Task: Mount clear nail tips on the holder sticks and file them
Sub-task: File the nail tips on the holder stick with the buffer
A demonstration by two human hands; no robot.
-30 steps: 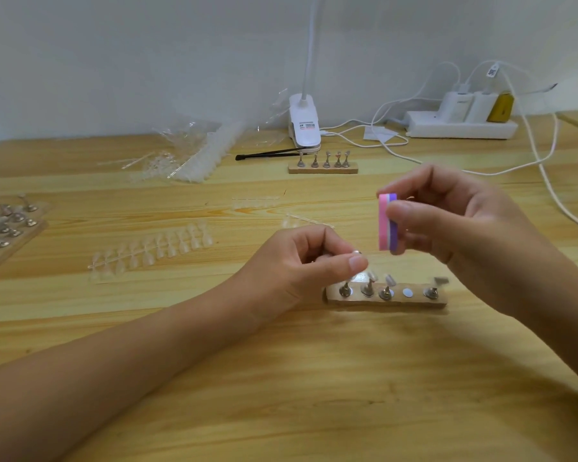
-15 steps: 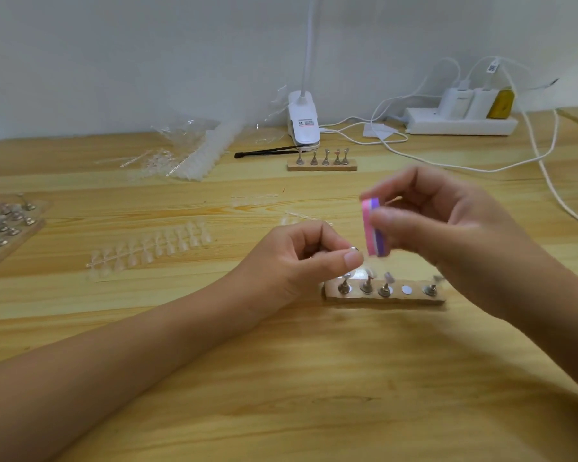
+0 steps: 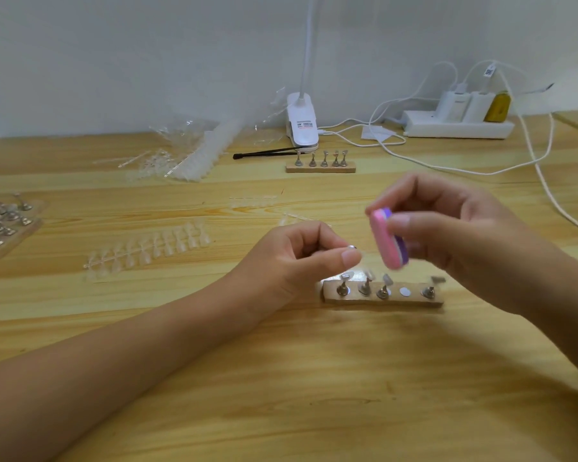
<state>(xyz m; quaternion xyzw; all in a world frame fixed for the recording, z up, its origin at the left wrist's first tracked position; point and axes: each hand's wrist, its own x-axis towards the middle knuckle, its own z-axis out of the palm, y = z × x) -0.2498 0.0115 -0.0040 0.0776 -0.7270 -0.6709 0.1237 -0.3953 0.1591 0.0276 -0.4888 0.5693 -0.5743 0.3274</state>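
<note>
- l hand (image 3: pixel 294 261) pinches a holder stick (image 3: pixel 352 247) btw thumb & curled index. only its metal end pokes out past the thumb tip. whether a clear tip sits on it: too small/blurred to tell.
- r hand (image 3: pixel 454 235) is clamped on the pink/purple file block (image 3: pixel 389 241), thumb on the near face, fingers behind. block is on edge & tilted, pink face turned toward the l pinch, prob to meet the tip's edge.
- file is just right of the stick end. touching or a hair apart, can't tell (blur).
- both grips are up off the table (image 3: pixel 281 395), prob so the file can stroke w/o knocking the other sticks.
- wooden base (image 3: pixel 382 300) lies just below both grips. four sticks stand in it & seem to carry clear tips.
- one bare round spot (image 3: pixel 404 291) in the base, below the file: likely where the held stick belongs.
- strip of unused clear tips (image 3: pixel 147 250) lies well left of the l hand.
- judgement: filing step, one stick at a time. light strokes needed, since the pinch is all that steadies the stick.
</note>
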